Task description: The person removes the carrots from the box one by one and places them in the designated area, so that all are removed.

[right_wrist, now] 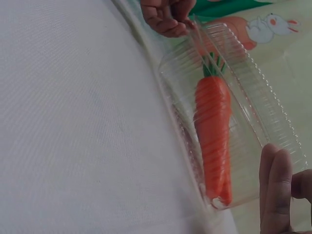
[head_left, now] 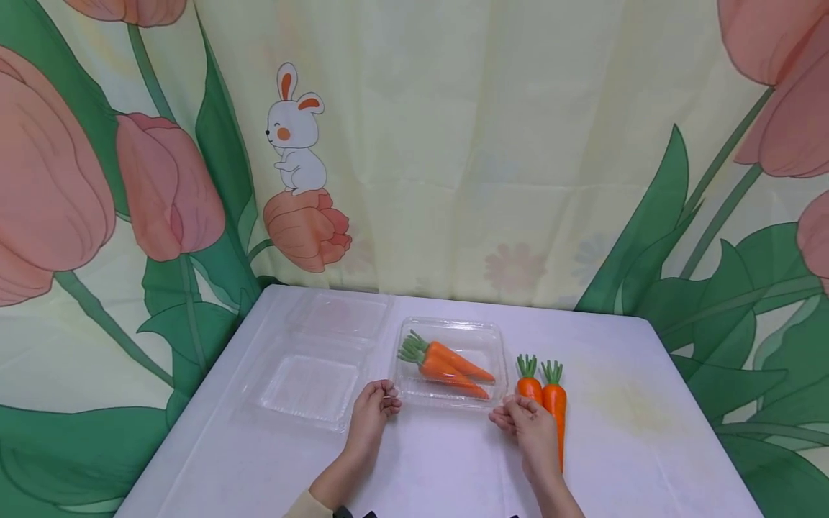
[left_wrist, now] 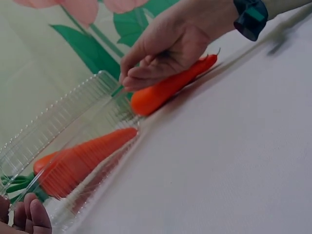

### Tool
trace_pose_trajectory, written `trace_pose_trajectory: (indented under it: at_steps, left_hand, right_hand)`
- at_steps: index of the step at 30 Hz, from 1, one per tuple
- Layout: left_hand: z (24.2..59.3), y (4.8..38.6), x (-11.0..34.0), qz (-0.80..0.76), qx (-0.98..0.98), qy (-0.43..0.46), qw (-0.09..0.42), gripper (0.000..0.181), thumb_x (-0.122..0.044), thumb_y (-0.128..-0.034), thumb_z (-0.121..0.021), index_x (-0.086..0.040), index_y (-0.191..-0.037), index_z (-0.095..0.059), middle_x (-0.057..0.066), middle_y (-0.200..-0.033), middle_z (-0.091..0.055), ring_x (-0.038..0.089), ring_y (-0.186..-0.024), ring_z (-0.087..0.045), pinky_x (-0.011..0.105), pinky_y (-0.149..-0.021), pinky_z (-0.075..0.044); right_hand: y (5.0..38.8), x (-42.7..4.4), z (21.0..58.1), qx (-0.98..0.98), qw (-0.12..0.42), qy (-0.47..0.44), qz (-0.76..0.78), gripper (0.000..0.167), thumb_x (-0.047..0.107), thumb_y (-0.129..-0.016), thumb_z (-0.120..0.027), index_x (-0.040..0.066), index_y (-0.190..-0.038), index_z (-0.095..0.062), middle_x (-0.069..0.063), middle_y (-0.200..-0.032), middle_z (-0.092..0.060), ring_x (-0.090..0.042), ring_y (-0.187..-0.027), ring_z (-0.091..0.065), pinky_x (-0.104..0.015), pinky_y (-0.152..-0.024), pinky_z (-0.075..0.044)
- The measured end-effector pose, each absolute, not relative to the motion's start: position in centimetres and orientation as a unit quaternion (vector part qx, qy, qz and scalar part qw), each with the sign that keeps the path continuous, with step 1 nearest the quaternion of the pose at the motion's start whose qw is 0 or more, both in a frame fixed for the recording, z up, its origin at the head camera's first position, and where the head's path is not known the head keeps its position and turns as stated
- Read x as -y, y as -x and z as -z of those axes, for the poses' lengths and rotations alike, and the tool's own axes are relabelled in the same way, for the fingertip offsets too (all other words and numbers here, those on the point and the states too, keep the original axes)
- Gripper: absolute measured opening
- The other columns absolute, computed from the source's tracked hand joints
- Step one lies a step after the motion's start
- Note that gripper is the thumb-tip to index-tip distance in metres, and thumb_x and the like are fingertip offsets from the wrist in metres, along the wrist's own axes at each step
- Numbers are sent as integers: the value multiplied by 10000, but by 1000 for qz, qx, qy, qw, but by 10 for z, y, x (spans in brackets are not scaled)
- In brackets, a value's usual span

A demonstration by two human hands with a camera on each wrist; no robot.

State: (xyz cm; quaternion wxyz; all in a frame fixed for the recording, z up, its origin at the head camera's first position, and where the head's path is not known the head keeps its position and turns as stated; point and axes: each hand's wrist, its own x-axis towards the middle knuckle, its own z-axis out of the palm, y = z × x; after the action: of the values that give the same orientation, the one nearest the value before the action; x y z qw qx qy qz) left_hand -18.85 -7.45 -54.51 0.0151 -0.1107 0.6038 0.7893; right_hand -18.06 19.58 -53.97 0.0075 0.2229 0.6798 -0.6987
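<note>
so basically both hands are on a see-through plastic box [head_left: 447, 401] sitting near the middle of the white tabletop [head_left: 440, 475]. left hand [head_left: 376, 406] has thumb and fingers pinching the near left corner of the rim, right hand [head_left: 527, 424] is doing the same at the near right corner, fingertips pressed together on the plastic. inside the box are two carrots [head_left: 452, 375] lying side by side, green tops toward the far left, tips angled to the near right. the lid looks to be over them, can't tell if it's fully snapped down tho.

just right of the box there's a pair of loose carrots [head_left: 555, 399] with their tops pointing away from the person, and the right hand partly covers one of them in the head view. off to the left sits another plastic box [head_left: 301, 419], lying opened out flat. behind it all hangs a curtain [head_left: 421, 144] with big tulips [head_left: 171, 187] and a white rabbit [head_left: 298, 137] printed on it.
</note>
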Motion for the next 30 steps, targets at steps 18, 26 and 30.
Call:
trace_pose_trajectory:
  at_steps: [18, 26, 30]
  left_hand:
    - [545, 186, 70, -766, -629, 131, -14, 369, 1, -1019, -476, 40, -1373, -380, 44, -941, -524, 132, -796, -551, 226, -720, -516]
    - [547, 182, 72, -766, -632, 120, 6, 408, -4, -1022, -496, 43, -1408, -373, 47, -932, -529, 127, -789, -562, 229, -717, -515]
    - [548, 180, 73, -764, -635, 114, 9, 415, 5, -1019, -494, 43, -1412, -366, 66, -953, -532, 133, -799, -562, 234, -723, -515]
  right_hand:
    - [170, -199, 524, -784, 16, -166, 597, 282, 208, -1013, -659, -27, -1161, -606, -174, -1079, -683, -212, -812, -776, -262, -695, -614]
    - [165, -206, 514, -863, -31, -144, 483, 272, 290, -992, -684, 37, -1090, -665, -163, -1073, -742, -234, -897, -744, -295, -728, -608]
    - [166, -208, 508, -869, -95, -132, 467, 266, 329, -982, -714, 70, -1039, -688, -132, -1151, -723, -308, -1023, -734, -304, -816, -594]
